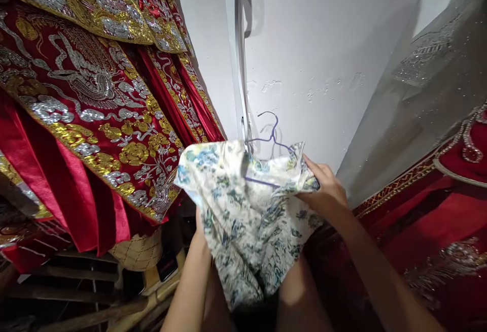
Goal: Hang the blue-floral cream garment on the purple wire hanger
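A white garment (243, 220) with a blue and green floral print hangs in front of me, partly on a purple hanger (273, 138). The hanger's hook points up, and its lower bar shows across the neckline. My right hand (325, 187) grips the garment's right edge, thumb and fingers closed on the cloth. My left hand (200, 223) is at the garment's left side, mostly covered by the fabric, so its fingers are hidden.
Red drapes (95, 93) with gold and silver embroidery hang at the left. A white wall (304, 42) stands behind the hanger. Red clothing under clear plastic (411, 98) is at the right. Wooden furniture (95, 317) and a woven basket (139, 251) are lower left.
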Tool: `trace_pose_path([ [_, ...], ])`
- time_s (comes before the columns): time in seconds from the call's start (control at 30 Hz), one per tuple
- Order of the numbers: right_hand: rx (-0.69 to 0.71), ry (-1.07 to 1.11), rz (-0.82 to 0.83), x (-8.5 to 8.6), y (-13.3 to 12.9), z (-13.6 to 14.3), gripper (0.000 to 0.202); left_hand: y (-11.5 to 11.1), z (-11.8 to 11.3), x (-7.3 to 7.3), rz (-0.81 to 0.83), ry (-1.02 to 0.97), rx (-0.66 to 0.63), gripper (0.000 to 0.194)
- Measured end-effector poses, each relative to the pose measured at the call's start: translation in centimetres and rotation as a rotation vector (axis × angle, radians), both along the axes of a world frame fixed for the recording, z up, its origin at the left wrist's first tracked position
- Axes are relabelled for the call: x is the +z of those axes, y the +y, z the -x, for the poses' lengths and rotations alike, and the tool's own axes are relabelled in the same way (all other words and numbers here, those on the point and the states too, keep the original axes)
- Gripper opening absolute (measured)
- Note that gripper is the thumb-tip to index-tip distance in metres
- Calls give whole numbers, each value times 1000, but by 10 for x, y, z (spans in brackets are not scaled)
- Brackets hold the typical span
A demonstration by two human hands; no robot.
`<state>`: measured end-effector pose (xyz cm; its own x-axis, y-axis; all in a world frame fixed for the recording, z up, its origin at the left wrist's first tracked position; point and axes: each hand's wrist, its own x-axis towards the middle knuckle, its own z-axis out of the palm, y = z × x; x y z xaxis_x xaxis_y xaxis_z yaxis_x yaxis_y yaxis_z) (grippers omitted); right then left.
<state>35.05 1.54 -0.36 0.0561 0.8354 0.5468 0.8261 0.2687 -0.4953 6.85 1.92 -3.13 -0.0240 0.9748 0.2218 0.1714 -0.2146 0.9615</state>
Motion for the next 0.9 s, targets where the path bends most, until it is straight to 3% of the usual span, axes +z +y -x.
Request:
trace_pose_path([
  [0.07, -14, -4, -7, 16, 7, 6, 84, -18, 11, -18, 37, -226, 118, 88],
  [0.13, 13, -40, -47, 27, 11, 19, 87, -33, 16, -37, 136, -478, 224, 85],
  [0.27, 154, -115, -114, 28, 4, 36, 88, -48, 18, -64, 237, -503, 254, 80],
  [0.33, 272, -88, -149, 16, -8, 38, 77, -50, 17, -71, 237, -479, 234, 79],
  [0.43, 426, 133, -187, -19, -33, 46, 46, -57, 11, -76, 307, -529, 209, 79],
  [0.53, 346, 509, -73, -63, -60, 72, 15, -67, -4, -78, 377, -588, 187, 73],
  [0.6, 296, 643, 173, -87, -73, 95, 24, -73, -14, -78, 395, -598, 159, 70],
  [0.7, 446, 757, 481, -107, -81, 120, 48, -79, -17, -76, 373, -575, 145, 68],
  [0.77, 536, 802, 532, -112, -80, 128, 53, -81, -12, -73, 352, -565, 163, 69],
  [0.9, 569, 877, 533, -118, -76, 129, 44, -83, -6, -70, 365, -579, 201, 74],
])
